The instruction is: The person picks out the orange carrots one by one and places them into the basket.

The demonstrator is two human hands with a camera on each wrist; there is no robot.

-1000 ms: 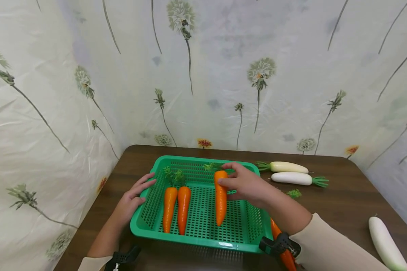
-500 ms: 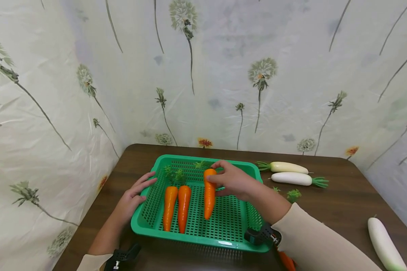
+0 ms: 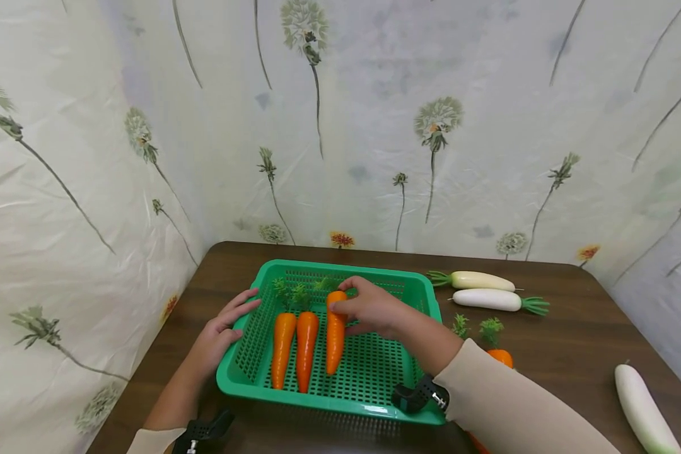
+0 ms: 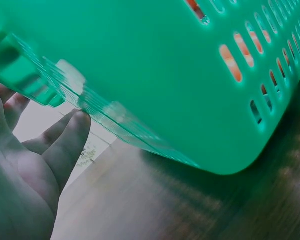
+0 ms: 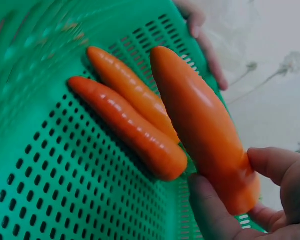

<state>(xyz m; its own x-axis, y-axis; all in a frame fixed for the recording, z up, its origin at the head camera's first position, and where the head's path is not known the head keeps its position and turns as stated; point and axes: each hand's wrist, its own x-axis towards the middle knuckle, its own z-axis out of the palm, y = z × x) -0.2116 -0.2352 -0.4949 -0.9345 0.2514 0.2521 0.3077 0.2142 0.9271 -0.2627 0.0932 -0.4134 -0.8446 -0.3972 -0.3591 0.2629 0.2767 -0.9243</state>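
My right hand (image 3: 372, 309) pinches an orange carrot (image 3: 335, 340) near its leafy top, thumb on the near side. The carrot points down inside a green plastic basket (image 3: 340, 413), to the right of two others. Those two, a lighter orange carrot (image 3: 282, 350) and a redder orange carrot (image 3: 306, 353), lie side by side in the basket's left half, leaves toward the far wall. At the basket's left rim, my left hand (image 3: 218, 337) touches the edge with fairly straight fingers. In the left wrist view, its fingertips (image 4: 81, 119) meet the rim from outside.
Beyond the basket's right side lie a cream radish (image 3: 482, 280) and a white radish (image 3: 487, 299) with green tops. Another white radish (image 3: 646, 407) lies at the far right. More carrots (image 3: 500, 357) sit right of the basket, partly behind my right sleeve. A patterned cloth (image 3: 363, 126) hangs behind the table.
My right hand has moved left with the carrot, bringing it beside the two carrots in the basket. The left hand has stayed on the rim.
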